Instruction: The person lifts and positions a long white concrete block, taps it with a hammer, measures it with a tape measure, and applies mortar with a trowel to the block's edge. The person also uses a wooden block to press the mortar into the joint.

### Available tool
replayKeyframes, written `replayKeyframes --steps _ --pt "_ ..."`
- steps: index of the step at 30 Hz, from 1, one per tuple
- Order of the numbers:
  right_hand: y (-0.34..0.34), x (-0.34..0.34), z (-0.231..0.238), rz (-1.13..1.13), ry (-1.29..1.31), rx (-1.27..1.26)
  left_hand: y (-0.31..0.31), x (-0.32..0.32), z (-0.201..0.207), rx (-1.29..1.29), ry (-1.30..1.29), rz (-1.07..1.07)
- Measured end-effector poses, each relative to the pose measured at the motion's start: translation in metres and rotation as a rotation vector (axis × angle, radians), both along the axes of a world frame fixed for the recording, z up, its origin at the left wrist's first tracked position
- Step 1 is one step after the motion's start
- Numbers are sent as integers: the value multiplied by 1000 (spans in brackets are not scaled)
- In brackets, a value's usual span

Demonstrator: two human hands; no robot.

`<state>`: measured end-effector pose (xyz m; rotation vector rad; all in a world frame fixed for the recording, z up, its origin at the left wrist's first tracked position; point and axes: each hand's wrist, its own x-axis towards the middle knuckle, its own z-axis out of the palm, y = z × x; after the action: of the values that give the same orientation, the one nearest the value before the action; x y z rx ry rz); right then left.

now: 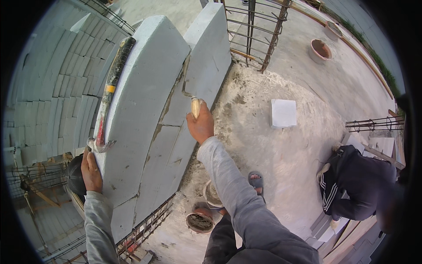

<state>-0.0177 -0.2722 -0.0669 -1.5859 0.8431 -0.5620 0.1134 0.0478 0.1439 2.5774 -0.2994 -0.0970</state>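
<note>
Your right hand [201, 124] is wrapped around the wooden handle of a trowel [195, 105], near the middle of the frame. Its thin blade sits by the gap between two gray blocks. Your left hand [91, 174], at the lower left, touches the edge of the big block [147, 79]; I can't tell if it grips. A hammer [112, 86] lies on that block, upper left.

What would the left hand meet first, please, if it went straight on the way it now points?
Most likely the metal head of the hammer, just ahead of the left hand; whether they already touch is hard to tell.
</note>
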Motion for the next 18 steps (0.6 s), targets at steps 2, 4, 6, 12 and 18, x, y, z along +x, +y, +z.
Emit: replayKeyframes --steps 2,4,6,12,18 --pt "14 9 18 1 60 -56 -5 -4 -2 20 -44 -58" --pt "28 7 35 26 105 -106 -10 -4 -3 25 -73 -91" --pt "38 -7 47 84 131 -54 -13 -5 -4 23 -91 -89" --pt "14 -24 47 -12 -3 -129 -19 -9 1 28 -120 -82" --pt "12 -3 15 52 -104 28 -23 -11 2 -23 -104 -90"
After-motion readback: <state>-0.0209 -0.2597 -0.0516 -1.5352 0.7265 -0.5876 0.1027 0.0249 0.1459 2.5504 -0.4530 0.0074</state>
